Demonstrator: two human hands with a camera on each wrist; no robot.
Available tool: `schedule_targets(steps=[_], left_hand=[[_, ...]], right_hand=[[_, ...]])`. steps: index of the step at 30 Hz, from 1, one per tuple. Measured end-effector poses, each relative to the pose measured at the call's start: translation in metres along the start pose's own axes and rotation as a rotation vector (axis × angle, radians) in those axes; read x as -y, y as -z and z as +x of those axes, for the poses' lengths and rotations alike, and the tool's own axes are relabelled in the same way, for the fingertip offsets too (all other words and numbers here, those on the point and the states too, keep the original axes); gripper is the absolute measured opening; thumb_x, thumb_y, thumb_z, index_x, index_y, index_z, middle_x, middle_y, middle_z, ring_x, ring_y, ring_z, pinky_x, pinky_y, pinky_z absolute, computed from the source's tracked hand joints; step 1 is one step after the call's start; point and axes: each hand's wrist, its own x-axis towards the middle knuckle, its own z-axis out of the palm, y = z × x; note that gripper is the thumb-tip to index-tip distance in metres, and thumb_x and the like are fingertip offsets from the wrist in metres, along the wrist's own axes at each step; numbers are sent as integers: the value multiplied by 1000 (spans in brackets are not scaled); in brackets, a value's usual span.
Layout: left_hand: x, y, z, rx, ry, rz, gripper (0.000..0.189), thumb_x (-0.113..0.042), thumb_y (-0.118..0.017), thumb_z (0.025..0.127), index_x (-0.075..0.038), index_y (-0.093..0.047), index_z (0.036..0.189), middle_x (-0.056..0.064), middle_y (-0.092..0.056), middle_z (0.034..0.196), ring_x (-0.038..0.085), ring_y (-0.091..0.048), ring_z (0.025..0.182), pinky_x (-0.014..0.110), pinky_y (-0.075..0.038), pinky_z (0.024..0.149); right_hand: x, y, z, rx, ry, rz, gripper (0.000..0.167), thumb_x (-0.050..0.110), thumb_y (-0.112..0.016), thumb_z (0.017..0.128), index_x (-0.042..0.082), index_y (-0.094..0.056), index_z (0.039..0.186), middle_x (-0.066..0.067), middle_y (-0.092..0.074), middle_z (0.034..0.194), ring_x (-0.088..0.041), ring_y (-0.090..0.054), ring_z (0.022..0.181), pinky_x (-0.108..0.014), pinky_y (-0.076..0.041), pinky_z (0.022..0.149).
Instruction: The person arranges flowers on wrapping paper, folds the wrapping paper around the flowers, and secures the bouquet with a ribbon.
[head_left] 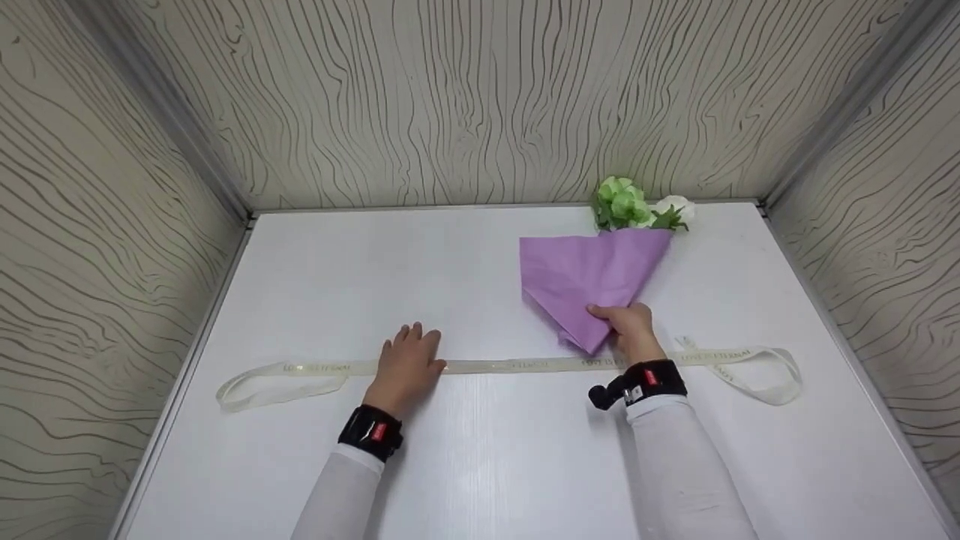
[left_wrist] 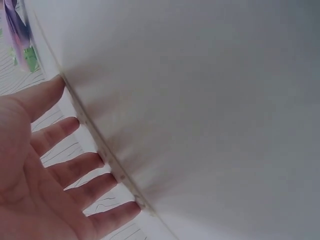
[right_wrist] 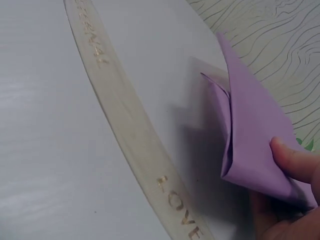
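Note:
My right hand (head_left: 632, 330) grips the lower part of a bouquet wrapped in purple paper (head_left: 592, 277), thumb on top and fingers underneath. Green flowers (head_left: 622, 201) and a white flower (head_left: 677, 208) stick out of the paper's far end. Across the table runs a cream ribbon (head_left: 517, 366) with gold lettering, looped back at both ends. My left hand (head_left: 409, 367) lies over the ribbon left of the middle, fingers spread; in the left wrist view its fingertips (left_wrist: 127, 212) reach the ribbon. The bouquet's folded lower edge (right_wrist: 227, 167) shows close beside the ribbon in the right wrist view.
The white table (head_left: 480, 465) is bounded by a patterned back wall (head_left: 450, 105) and patterned side walls. The ribbon's left loop (head_left: 240, 390) and right loop (head_left: 784, 382) lie near the table's sides. The flowers reach the table's back edge.

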Motion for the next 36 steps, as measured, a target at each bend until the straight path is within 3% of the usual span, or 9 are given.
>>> schedule_targets(steps=[5,9,12,16,19,22,25,29,36], left_hand=[[-9,2,4,-36,32,-26,53,-28,-59,98,0,-47,142,27,-44,143,43,-37,135,62,-29,107],[-26,5,10,-162,-27,-27,51,-21,-57,99,5,-44,141,28,-44,141,41,-39,134,52,-31,109],[-45,11,15,-329,-165,-62,43,-12,-58,97,6,-49,135,25,-48,137,37,-44,129,45,-35,108],[-73,19,19,-566,-441,-133,31,1,-60,92,5,-57,123,21,-53,129,33,-50,124,41,-36,109],[-92,24,20,-636,-572,-140,28,4,-60,91,6,-61,119,20,-56,127,33,-51,125,43,-34,110],[-106,26,21,-577,-563,-96,31,-2,-59,94,6,-59,124,19,-56,133,33,-48,129,44,-32,111],[-113,27,20,-452,-474,-57,41,-12,-55,99,7,-51,135,20,-48,143,33,-40,136,44,-25,114],[-117,25,19,-317,-381,-124,53,-20,-48,103,8,-35,147,22,-32,153,34,-26,143,45,-21,116],[-120,22,20,-285,-327,-323,62,-22,-44,105,10,-18,151,26,-17,158,36,-19,145,44,-21,116]], right_hand=[[4,-6,-12,34,26,-56,73,3,-79,80,-13,-37,138,-22,-48,134,-33,-52,120,-37,-45,99],[7,-14,-24,65,47,-59,73,3,-80,80,-14,-37,137,-22,-48,132,-33,-52,118,-38,-46,99],[9,-21,-34,103,59,-50,74,3,-80,80,-13,-37,137,-21,-48,130,-31,-52,116,-37,-45,99],[10,-31,-48,160,83,-11,72,0,-80,79,-13,-38,136,-21,-48,129,-30,-53,114,-36,-47,97],[9,-40,-57,201,104,37,68,-4,-77,80,-13,-39,135,-22,-49,129,-31,-53,114,-36,-47,96],[8,-47,-66,232,134,77,65,-7,-76,79,-14,-41,133,-23,-50,129,-31,-54,113,-35,-48,94],[8,-52,-74,253,171,72,64,-6,-78,78,-14,-43,131,-23,-53,126,-31,-55,111,-34,-50,91],[9,-57,-84,283,232,72,62,-6,-78,77,-14,-46,128,-23,-55,124,-30,-57,109,-32,-51,89],[10,-65,-95,337,272,101,57,-9,-77,77,-14,-48,126,-22,-58,119,-28,-60,105,-32,-53,86]])
